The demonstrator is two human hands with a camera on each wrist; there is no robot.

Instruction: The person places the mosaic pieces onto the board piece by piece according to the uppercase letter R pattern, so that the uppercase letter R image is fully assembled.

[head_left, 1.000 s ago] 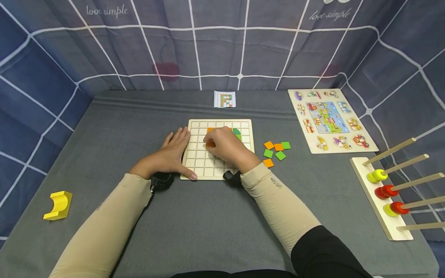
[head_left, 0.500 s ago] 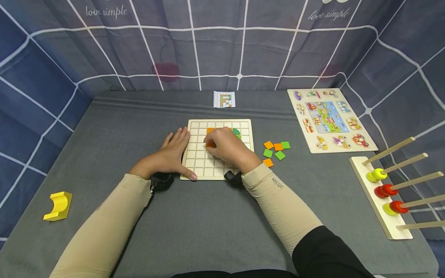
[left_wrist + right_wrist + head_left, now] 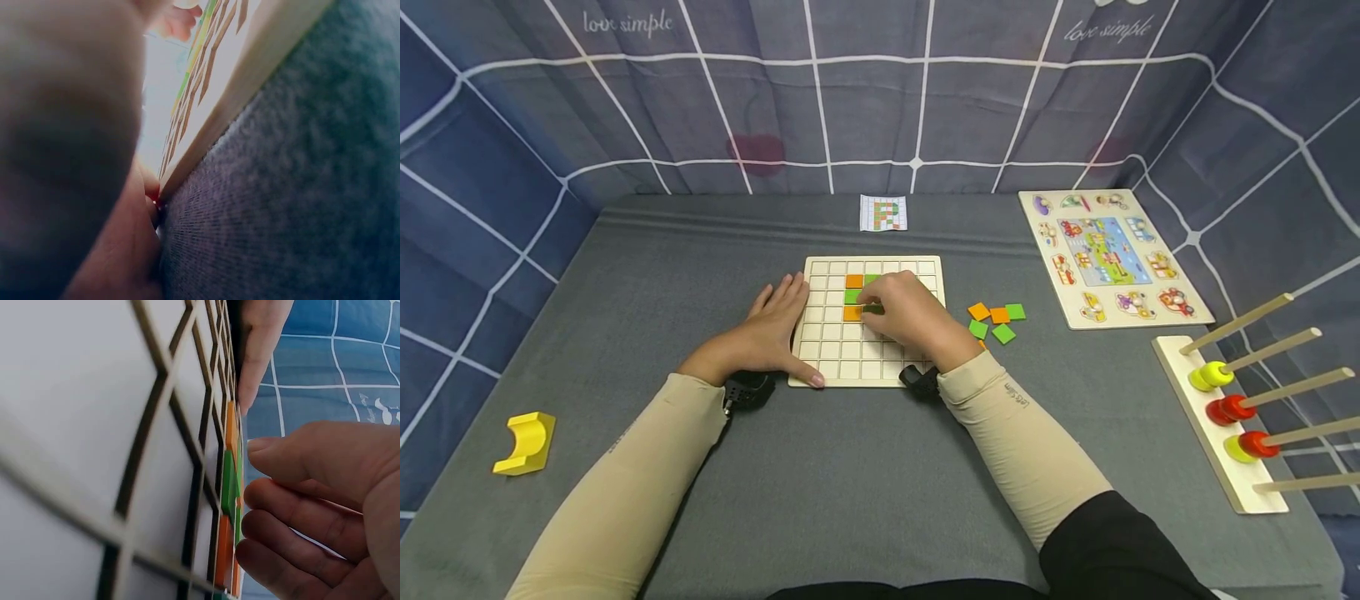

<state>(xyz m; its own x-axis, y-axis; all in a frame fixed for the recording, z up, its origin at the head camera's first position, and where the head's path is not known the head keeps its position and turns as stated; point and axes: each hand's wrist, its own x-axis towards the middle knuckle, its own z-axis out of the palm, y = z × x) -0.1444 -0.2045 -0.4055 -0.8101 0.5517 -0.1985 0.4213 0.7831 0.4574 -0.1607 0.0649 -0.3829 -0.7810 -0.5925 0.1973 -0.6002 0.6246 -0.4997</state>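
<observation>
A wooden grid board (image 3: 831,352) lies on the table in front of me. My left hand (image 3: 766,329) rests along its left side, fingers spread and thumb at the near edge. Over the board's middle is my right hand (image 3: 912,317), its fingers loosely bent. In the right wrist view thumb and fingertips (image 3: 259,494) stand apart beside the tiles, with nothing between them. A column on the grid shows an orange tile (image 3: 854,282), a green tile (image 3: 852,297) and another orange tile (image 3: 852,313). The right hand hides part of the pattern.
Several loose orange and green tiles (image 3: 1002,333) lie right of the board. A pattern card (image 3: 883,214) is behind it. A picture puzzle (image 3: 1112,258) and a peg stand with beads (image 3: 1221,425) are at the right, a yellow arch block (image 3: 529,443) at the left.
My right hand has shifted slightly right across the board, uncovering the left column of orange and green tiles. The left hand stays in place.
</observation>
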